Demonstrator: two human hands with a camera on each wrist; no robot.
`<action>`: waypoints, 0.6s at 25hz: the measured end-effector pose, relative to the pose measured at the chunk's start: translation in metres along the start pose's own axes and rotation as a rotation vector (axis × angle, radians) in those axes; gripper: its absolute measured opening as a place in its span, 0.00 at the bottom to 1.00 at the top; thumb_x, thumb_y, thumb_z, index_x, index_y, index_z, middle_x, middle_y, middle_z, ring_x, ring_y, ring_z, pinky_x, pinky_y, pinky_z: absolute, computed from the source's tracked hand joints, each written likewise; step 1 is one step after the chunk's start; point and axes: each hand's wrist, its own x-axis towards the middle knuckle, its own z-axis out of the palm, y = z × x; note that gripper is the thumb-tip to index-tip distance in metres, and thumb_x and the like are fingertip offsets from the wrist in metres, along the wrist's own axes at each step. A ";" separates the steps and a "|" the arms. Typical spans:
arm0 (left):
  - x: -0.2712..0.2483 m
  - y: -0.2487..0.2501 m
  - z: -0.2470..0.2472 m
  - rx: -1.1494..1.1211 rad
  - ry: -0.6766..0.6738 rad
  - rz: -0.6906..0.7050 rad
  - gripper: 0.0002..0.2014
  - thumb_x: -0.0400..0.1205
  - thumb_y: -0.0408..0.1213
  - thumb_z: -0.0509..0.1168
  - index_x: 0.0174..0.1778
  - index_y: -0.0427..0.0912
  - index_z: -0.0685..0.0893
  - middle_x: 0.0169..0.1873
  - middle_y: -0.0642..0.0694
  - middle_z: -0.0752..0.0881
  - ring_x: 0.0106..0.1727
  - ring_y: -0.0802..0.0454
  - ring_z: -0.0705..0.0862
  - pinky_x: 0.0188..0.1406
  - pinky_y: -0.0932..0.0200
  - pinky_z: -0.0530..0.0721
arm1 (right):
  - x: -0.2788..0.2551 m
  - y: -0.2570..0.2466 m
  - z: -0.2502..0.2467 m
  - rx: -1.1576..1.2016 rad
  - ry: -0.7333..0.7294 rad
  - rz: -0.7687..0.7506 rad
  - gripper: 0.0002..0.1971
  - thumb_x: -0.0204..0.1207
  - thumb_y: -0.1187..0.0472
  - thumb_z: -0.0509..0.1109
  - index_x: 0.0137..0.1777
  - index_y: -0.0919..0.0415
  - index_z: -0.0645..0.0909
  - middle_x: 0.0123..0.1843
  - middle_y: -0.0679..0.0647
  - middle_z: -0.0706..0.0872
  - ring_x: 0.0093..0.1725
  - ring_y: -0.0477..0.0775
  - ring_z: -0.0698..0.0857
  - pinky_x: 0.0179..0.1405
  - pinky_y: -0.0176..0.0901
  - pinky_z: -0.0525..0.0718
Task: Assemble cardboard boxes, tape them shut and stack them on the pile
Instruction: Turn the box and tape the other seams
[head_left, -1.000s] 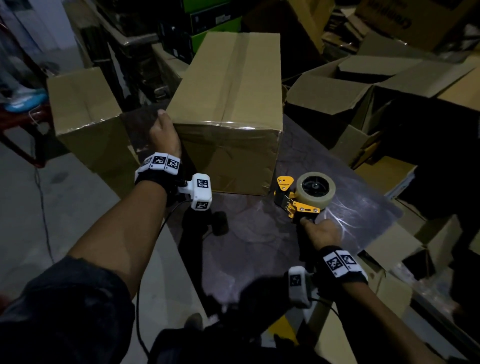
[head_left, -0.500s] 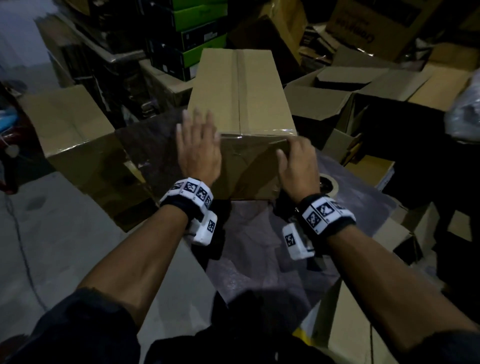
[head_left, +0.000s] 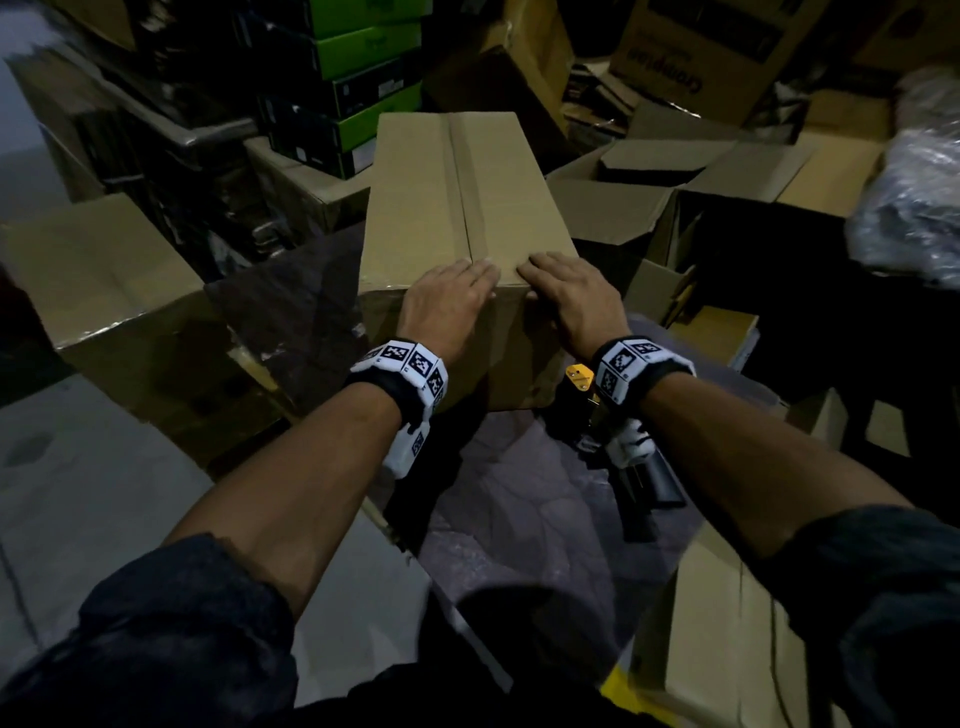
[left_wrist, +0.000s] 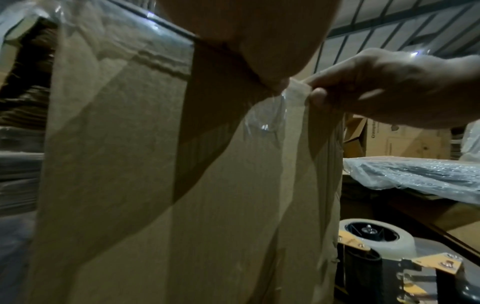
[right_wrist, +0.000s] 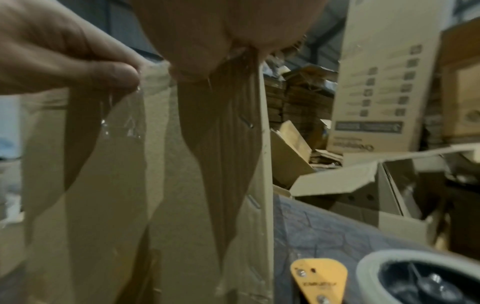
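Both of my hands have climbed from the near face of the cardboard box (head_left: 467, 208) up onto its top near edge, and the tape dispenser (head_left: 582, 384) I held a second ago now sits on the table (head_left: 519, 519) by the box's near right corner, just under my right wrist. My left hand (head_left: 447, 306) lies flat with fingers straight and together, fingertips on the box top just left of the taped centre seam, palm draped over the near top edge. My right hand (head_left: 566, 296) mirrors it just right of the seam, fingers straight and pressing down, the fingertips of the two hands near each other but apart. From the left wrist view the box's near face (left_wrist: 168, 185) fills the frame, with clear tape (left_wrist: 267, 119) folded down over the edge between my two thumbs and wrinkled there; my right hand (left_wrist: 389, 88) shows its thumb against that tape end. The tape roll (left_wrist: 374, 236) of the dispenser sits on the table beside the box's right side. The box stands upright toward the far side of the table. Other cardboard boxes (head_left: 104, 291) stand beyond the table's left edge, and opened ones (head_left: 675, 208) past its right edge.
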 end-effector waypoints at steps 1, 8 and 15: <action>0.000 -0.002 -0.001 -0.013 -0.001 0.007 0.28 0.83 0.30 0.63 0.80 0.47 0.67 0.78 0.47 0.71 0.79 0.47 0.70 0.78 0.52 0.67 | 0.000 -0.001 -0.002 0.015 -0.001 0.006 0.19 0.85 0.59 0.62 0.71 0.65 0.82 0.70 0.66 0.84 0.69 0.69 0.83 0.68 0.62 0.79; 0.003 0.011 -0.006 0.002 -0.024 0.004 0.23 0.89 0.43 0.51 0.82 0.47 0.62 0.82 0.48 0.65 0.78 0.45 0.69 0.73 0.48 0.69 | 0.006 -0.008 0.000 -0.020 -0.023 -0.019 0.17 0.83 0.59 0.66 0.67 0.66 0.82 0.63 0.67 0.85 0.58 0.70 0.84 0.56 0.60 0.83; 0.005 0.013 -0.006 -0.016 0.018 -0.004 0.20 0.89 0.43 0.50 0.77 0.46 0.68 0.77 0.46 0.73 0.75 0.46 0.73 0.70 0.49 0.72 | -0.002 0.012 -0.001 0.115 0.007 0.032 0.19 0.85 0.61 0.60 0.69 0.72 0.80 0.70 0.71 0.81 0.69 0.72 0.80 0.68 0.67 0.79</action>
